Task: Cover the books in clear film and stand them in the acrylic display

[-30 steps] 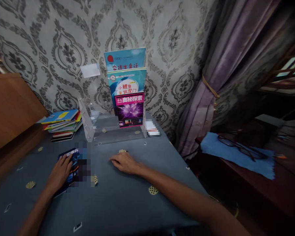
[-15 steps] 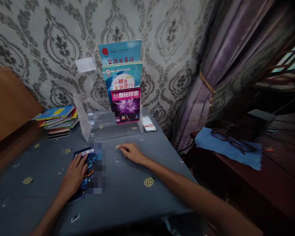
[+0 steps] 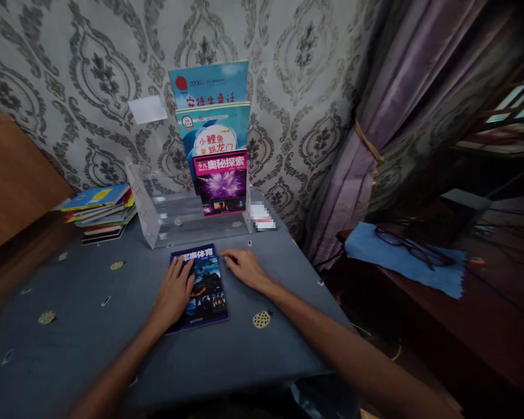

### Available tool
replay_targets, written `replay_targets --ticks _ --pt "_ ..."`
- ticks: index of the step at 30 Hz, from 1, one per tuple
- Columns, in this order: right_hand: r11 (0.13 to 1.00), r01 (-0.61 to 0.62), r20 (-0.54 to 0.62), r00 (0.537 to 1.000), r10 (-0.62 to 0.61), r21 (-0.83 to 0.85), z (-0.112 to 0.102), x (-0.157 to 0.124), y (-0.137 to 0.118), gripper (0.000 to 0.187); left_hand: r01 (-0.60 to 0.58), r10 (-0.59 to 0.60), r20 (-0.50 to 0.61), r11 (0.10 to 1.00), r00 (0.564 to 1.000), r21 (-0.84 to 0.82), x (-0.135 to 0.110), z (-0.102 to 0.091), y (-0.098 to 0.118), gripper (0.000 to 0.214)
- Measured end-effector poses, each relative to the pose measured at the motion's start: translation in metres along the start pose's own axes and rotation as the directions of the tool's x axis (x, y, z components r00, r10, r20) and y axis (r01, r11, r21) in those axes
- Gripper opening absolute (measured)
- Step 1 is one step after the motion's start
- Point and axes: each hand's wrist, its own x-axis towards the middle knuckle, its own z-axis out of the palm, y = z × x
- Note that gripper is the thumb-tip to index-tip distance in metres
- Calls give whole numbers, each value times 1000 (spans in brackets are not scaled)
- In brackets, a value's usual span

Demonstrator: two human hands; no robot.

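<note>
A dark blue book with white Chinese lettering lies flat on the tablecloth. On its left half rests my left hand, palm down, fingers laid out over the cover. My right hand is just off the book's upper right corner, index finger stretched toward it and the other fingers loosely bent, holding nothing. Behind both hands stands a clear plastic book rack. Its right side carries a pink and purple book, a teal book behind that, and a taller blue book at the back.
To the rack's left is a stack of books. A blurred white item lies right of the rack. Eyeglasses rest on a blue cloth on a dark red surface at right. A purple curtain hangs beside the table.
My left hand and the blue book have moved to the right across the table, up close to my right hand. The right hand has shifted slightly right; the view has tilted a little.
</note>
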Motion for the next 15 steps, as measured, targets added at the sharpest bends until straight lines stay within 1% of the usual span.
replay_targets --ticks 2,6,9,12,15 --pt "998 -19 -38 999 16 -61 -1 2 3 31 -21 20 -15 999 1000 -36 10 9 10 48" --pt "992 -54 -95 995 43 -116 -5 4 11 30 -53 47 -50 991 998 -123 27 27 28 47" --pt "984 -82 -133 989 61 -158 -9 5 16 29 -72 61 -66 983 996 -168 36 36 39 47" --pt "977 -102 -149 986 74 -187 -11 6 19 28 -88 80 -54 982 995 -165 42 34 47 46" --pt "973 -107 -141 987 80 -202 -12 7 21 28 -119 117 -28 982 993 -148 48 22 45 42"
